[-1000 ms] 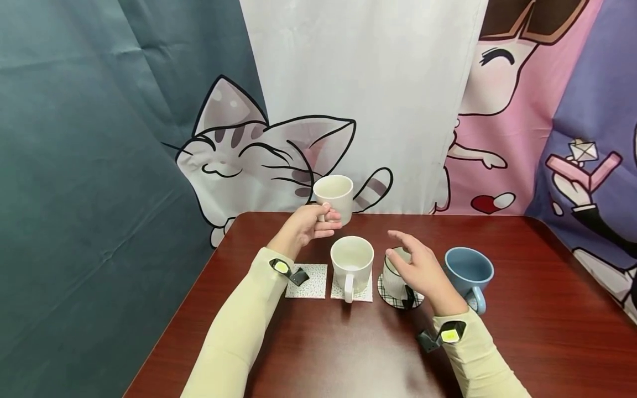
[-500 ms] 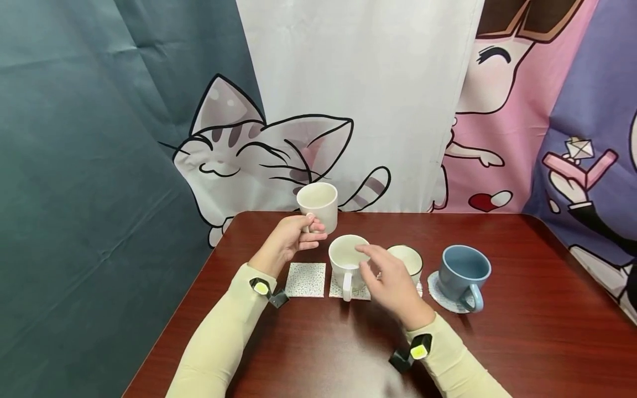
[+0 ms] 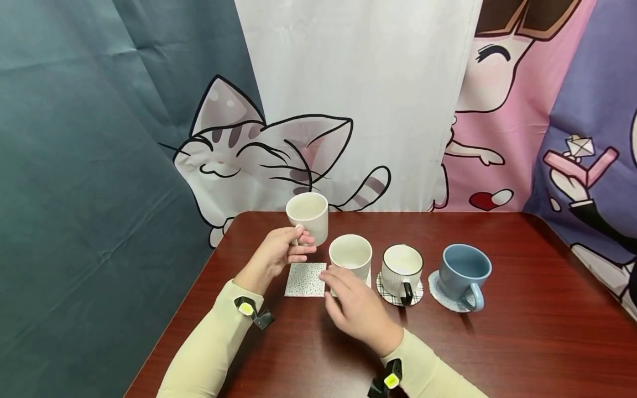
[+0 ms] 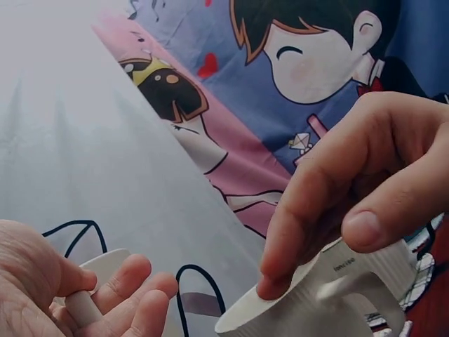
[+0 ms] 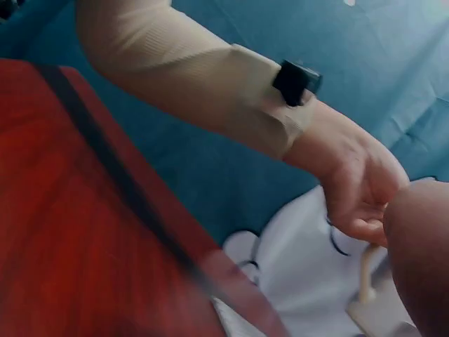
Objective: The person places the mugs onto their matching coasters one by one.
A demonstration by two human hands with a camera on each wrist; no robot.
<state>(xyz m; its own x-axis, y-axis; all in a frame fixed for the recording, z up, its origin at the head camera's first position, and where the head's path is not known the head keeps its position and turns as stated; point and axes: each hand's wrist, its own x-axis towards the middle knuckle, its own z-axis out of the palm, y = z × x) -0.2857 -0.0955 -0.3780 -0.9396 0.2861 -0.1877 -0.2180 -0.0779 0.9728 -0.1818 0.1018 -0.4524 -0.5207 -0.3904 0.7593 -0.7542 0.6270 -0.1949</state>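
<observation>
In the head view, my left hand [image 3: 276,253] holds a white mug [image 3: 316,221] by its handle, lifted above the table. The left wrist view shows the thumb and fingers pinching that mug's handle [image 4: 83,307]. Below the lifted mug lies a square speckled coaster [image 3: 304,281]. My right hand [image 3: 360,309] hangs with relaxed fingers in front of a second white mug [image 3: 350,251], hiding its lower part and handle. Whether the fingers touch that mug, I cannot tell. It stands on another square coaster, mostly covered.
Right of these, a ribbed white mug [image 3: 401,271] with black rim and handle stands on a round plaid coaster [image 3: 385,294]. A blue mug [image 3: 465,268] stands on a pale round coaster [image 3: 442,296] farther right. A printed curtain [image 3: 388,110] hangs behind the table [image 3: 537,331].
My left hand has brought its mug left and lower, nearer the square coaster. My right hand has swept left from the black-rimmed mug to in front of the second white mug.
</observation>
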